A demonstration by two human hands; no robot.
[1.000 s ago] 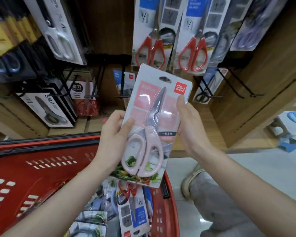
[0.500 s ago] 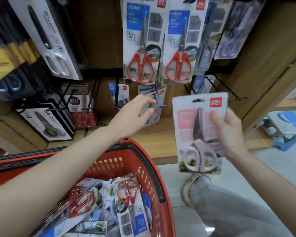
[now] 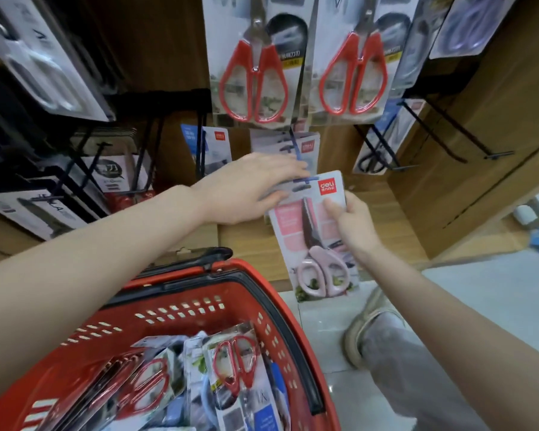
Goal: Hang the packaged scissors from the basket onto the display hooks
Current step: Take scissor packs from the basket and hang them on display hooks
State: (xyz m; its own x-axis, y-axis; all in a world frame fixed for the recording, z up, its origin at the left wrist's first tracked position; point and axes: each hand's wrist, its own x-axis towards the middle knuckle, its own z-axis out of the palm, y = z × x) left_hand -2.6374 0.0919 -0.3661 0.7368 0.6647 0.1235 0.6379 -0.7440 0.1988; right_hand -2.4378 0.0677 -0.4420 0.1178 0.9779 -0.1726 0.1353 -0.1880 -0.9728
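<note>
Gripping the pink scissors pack [image 3: 311, 231] by its right edge, the right hand [image 3: 352, 225] has its thumb pressed on the front of the card and its fingers curled behind. It holds the pack upright above and just beyond the far right corner of the red basket [image 3: 287, 325]. The pack's hang hole sits at the tip of a dark display hook [image 3: 305, 180], higher above that same corner of the basket; motion blur hides whether the tip has entered the hole. The left hand [image 3: 246, 188] reaches out over the basket's far rim with its fingers stretched nearly straight and holding nothing, its fingertips lying across the pack's top left corner beside the hook tip.

Inside the basket lie more packs, among them a red-handled pair [image 3: 237, 368] face up near the right wall and another red-handled pair [image 3: 147, 390] tilted to its left. High above the basket, on the wooden display wall, two packs of red-handled scissors [image 3: 255, 73] hang side by side. To the right of the basket, on the pale floor, are a beige shoe [image 3: 364, 325] and a grey trouser leg [image 3: 411, 377].
</note>
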